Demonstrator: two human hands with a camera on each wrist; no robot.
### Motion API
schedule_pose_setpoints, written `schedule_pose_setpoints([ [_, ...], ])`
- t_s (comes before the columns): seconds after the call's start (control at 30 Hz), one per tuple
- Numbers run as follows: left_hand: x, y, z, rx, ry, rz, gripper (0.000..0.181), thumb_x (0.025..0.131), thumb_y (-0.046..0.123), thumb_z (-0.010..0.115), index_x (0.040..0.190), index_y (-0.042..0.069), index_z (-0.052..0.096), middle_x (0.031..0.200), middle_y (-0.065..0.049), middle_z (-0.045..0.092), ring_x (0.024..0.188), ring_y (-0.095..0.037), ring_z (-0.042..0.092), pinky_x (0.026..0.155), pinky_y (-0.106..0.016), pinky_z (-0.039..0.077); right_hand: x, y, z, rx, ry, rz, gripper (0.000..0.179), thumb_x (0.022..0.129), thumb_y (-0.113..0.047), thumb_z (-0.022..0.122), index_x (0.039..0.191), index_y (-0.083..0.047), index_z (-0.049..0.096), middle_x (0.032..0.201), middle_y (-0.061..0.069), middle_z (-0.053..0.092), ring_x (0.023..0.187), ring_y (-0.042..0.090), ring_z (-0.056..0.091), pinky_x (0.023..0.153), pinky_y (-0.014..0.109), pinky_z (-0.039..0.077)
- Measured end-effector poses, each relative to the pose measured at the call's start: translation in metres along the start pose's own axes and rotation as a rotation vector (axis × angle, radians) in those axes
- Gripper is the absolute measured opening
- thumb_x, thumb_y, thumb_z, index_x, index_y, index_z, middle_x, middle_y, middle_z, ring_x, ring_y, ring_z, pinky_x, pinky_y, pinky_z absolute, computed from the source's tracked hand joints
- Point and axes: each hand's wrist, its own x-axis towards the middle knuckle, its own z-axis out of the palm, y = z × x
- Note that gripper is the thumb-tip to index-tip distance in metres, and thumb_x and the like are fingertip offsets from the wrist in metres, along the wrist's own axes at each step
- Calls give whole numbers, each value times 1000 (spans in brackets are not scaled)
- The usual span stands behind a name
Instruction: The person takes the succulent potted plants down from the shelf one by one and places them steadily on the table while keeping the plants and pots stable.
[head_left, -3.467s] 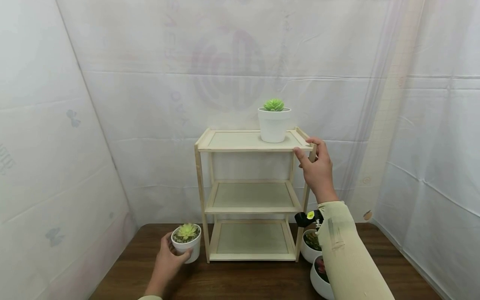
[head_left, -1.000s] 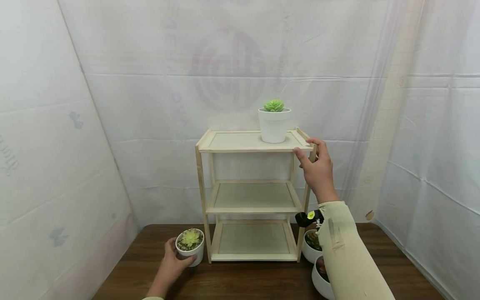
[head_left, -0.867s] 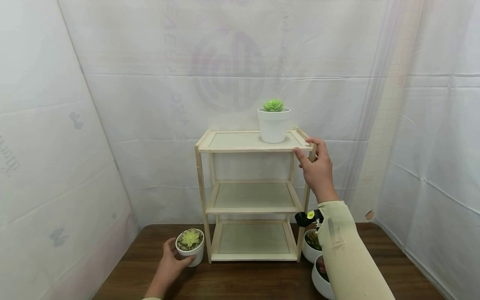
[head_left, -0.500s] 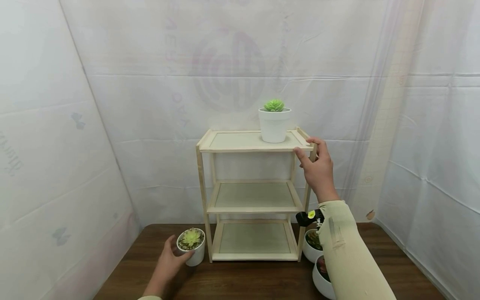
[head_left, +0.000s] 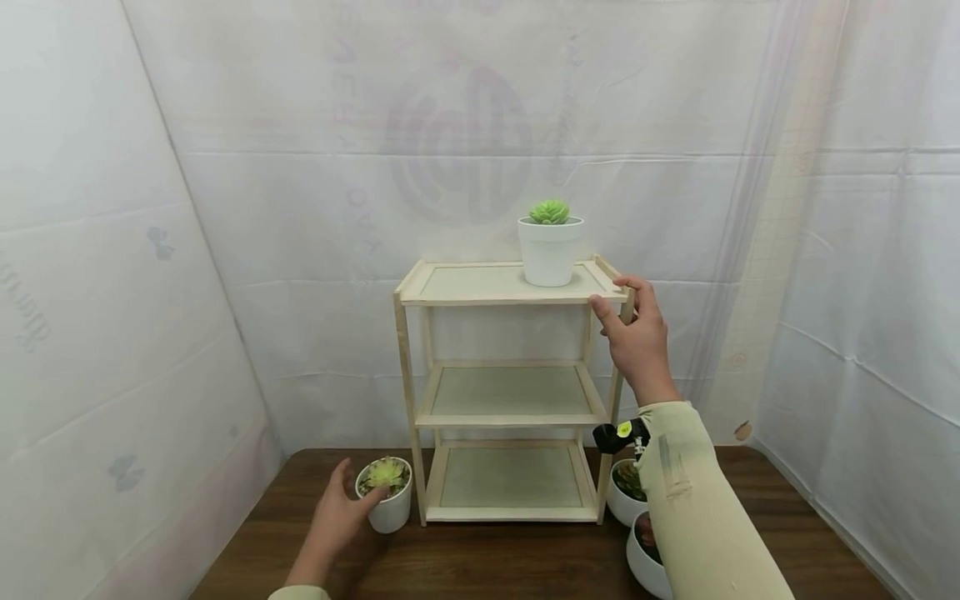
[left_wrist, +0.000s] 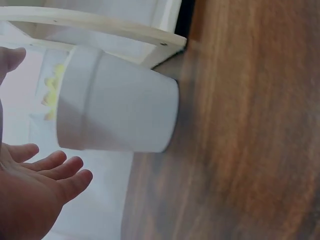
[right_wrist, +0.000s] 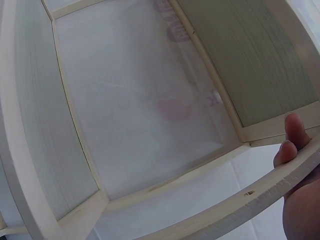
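A white pot with a yellow-green succulent [head_left: 389, 504] stands upright on the table, left of the wooden shelf's front leg. My left hand [head_left: 335, 512] is beside it, thumb and fingers spread; the left wrist view shows the fingers [left_wrist: 65, 175] apart from the pot's wall. At the top right front corner of the three-tier wooden shelf [head_left: 510, 421], my right hand [head_left: 637, 337] grips the post, with fingertips [right_wrist: 295, 130] curled around the wood. On the top tier sits another white pot [head_left: 549, 257] holding a bright green succulent.
Right of the shelf, two white pots with dark plants stand on the brown table [head_left: 480, 562]: a rear pot [head_left: 626, 504] and a front pot [head_left: 647, 562], both partly hidden by my right sleeve [head_left: 705, 500]. White sheeting [head_left: 300, 217] rises behind and at both sides.
My left hand was holding the yellow-green succulent's pot beside the shelf; it has let go and drawn slightly left. The pot now stands by itself. My right hand keeps its grip on the post.
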Motion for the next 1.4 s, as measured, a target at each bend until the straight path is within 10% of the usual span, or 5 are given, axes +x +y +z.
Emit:
schedule_pose_setpoints([
  [1.4,-24,74,-27,-64,-42,82,111,83,65,63,156,8,2,155,-27,24,139,-47,31,105,-60,39,-1,4,4,2,-13,-7,59,89,-58,58,137,-26,42,125,9,57,75,15,60,64,34,48],
])
